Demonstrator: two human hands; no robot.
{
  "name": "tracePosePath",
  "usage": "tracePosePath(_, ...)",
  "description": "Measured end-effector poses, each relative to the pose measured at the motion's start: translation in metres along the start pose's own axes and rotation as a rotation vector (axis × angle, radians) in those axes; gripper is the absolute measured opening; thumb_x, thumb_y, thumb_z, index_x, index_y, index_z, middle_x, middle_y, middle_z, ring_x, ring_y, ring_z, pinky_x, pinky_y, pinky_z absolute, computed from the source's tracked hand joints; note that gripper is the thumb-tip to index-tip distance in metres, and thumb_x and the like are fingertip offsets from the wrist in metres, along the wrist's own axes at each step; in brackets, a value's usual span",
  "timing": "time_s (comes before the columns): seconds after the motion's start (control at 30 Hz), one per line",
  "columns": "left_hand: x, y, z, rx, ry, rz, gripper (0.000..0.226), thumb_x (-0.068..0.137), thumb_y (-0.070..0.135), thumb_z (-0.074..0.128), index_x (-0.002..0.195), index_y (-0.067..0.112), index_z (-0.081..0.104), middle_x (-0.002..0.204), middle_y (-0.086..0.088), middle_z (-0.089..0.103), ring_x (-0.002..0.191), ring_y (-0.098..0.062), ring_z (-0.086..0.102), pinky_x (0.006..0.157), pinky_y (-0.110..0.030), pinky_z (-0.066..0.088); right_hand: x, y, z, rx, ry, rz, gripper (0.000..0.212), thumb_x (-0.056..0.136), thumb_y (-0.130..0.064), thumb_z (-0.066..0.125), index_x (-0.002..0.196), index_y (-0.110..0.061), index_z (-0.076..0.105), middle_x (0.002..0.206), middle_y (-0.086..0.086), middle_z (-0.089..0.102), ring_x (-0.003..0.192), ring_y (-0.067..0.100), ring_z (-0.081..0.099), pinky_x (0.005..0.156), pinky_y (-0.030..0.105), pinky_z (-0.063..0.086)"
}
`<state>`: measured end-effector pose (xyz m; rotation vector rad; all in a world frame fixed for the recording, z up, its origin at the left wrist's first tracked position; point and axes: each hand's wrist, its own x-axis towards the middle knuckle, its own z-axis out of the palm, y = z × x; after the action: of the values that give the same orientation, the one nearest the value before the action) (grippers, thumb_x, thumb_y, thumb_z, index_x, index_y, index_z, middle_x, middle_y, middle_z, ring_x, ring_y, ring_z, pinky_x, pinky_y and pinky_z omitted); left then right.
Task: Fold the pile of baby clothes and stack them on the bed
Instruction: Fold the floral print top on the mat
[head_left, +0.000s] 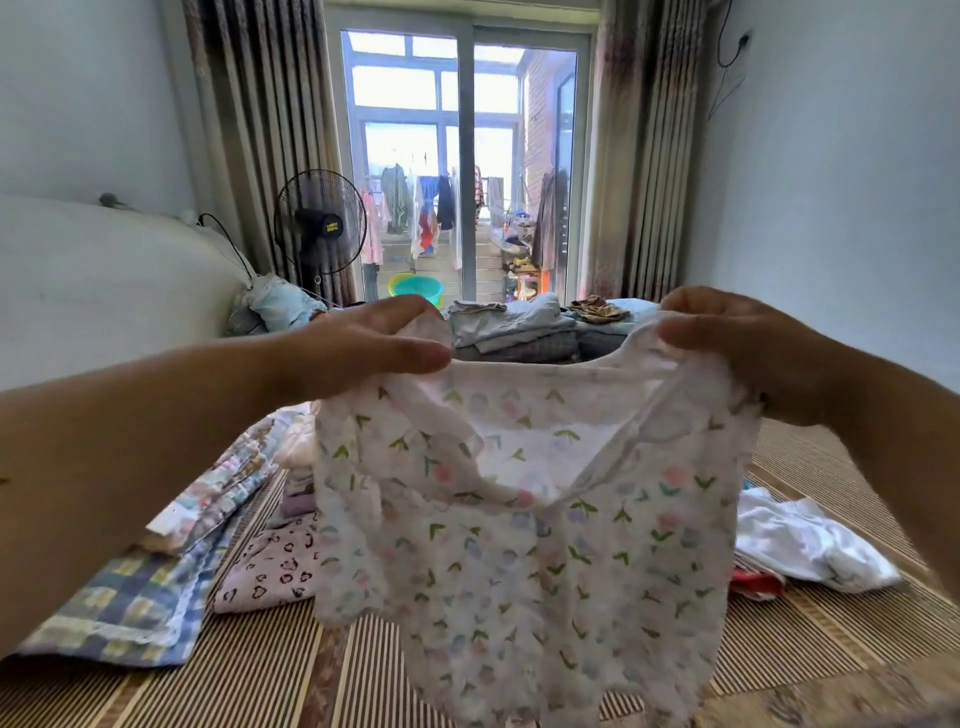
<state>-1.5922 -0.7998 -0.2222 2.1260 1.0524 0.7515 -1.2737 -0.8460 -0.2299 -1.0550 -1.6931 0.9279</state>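
I hold a white baby garment with a small tulip print (524, 545) up in the air over the bed. My left hand (358, 348) pinches its top left corner and my right hand (737, 343) pinches its top right corner. The garment hangs open between them, neckline at the top. Behind it on the striped bed mat (291, 670) lies a pink piece with dark heart prints (270, 566). To the right sits a loose heap of white clothes (810, 540) with a bit of red fabric under it.
A checked blue-and-yellow quilt (130, 603) lies at the left. Folded grey bedding (514, 332) is stacked at the far end of the bed. A black standing fan (319, 223) and a glass balcony door (467, 166) stand beyond.
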Motion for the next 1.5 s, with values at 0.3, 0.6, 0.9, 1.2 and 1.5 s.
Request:
tracePosePath(0.3, 0.034, -0.016, 0.007, -0.069, 0.066, -0.214, 0.012, 0.085, 0.019, 0.067, 0.084, 0.009, 0.06, 0.067, -0.007, 0.068, 0.054, -0.02, 0.066, 0.05, -0.029, 0.057, 0.036, 0.025, -0.02, -0.327, 0.012, 0.086, 0.055, 0.047, -0.058, 0.08, 0.077, -0.012, 0.073, 0.068, 0.007, 0.066, 0.058, 0.02, 0.057, 0.048, 0.023, 0.049)
tracePosePath(0.6, 0.13, -0.174, 0.081, 0.403, 0.038, -0.545, 0.043, 0.089, 0.053, 0.057, 0.112, 0.017, 0.061, 0.093, 0.002, 0.061, 0.079, -0.011, 0.055, 0.066, -0.023, 0.043, 0.146, 0.203, 0.022, -0.754, -0.063, 0.436, 0.028, 0.089, -0.046, 0.061, 0.076, -0.021, 0.064, 0.075, -0.001, 0.065, 0.069, 0.013, 0.061, 0.056, 0.024, 0.044)
tracePosePath(0.9, 0.19, -0.331, 0.16, 0.401, -0.036, -0.612, 0.035, 0.091, 0.041, 0.058, 0.113, 0.015, 0.062, 0.095, -0.001, 0.065, 0.085, -0.018, 0.06, 0.065, -0.025, 0.044, 0.196, 0.365, 0.06, -1.059, -0.058, 0.545, 0.031, 0.086, -0.051, 0.059, 0.095, -0.022, 0.066, 0.103, 0.004, 0.067, 0.096, 0.024, 0.062, 0.072, 0.029, 0.038)
tracePosePath(1.2, 0.116, -0.322, 0.135, 0.367, 0.003, -0.473, 0.056, 0.08, 0.038, 0.07, 0.133, 0.026, 0.054, 0.127, 0.003, 0.062, 0.111, -0.015, 0.059, 0.094, -0.032, 0.047, 0.11, 0.32, 0.006, -0.87, 0.146, 0.434, 0.025, 0.087, -0.048, 0.06, 0.085, -0.023, 0.064, 0.082, -0.003, 0.063, 0.081, 0.019, 0.06, 0.061, 0.027, 0.04)
tracePosePath(1.5, -0.008, -0.295, 0.139, 0.623, -0.031, -0.69, 0.071, 0.082, 0.05, 0.067, 0.141, 0.02, 0.042, 0.144, -0.003, 0.046, 0.129, -0.02, 0.044, 0.105, -0.035, 0.039, -0.046, 0.325, -0.027, -0.867, 0.297, 0.959, 0.062, 0.089, -0.056, 0.051, 0.135, -0.015, 0.051, 0.137, 0.016, 0.053, 0.125, 0.034, 0.048, 0.097, 0.038, 0.038)
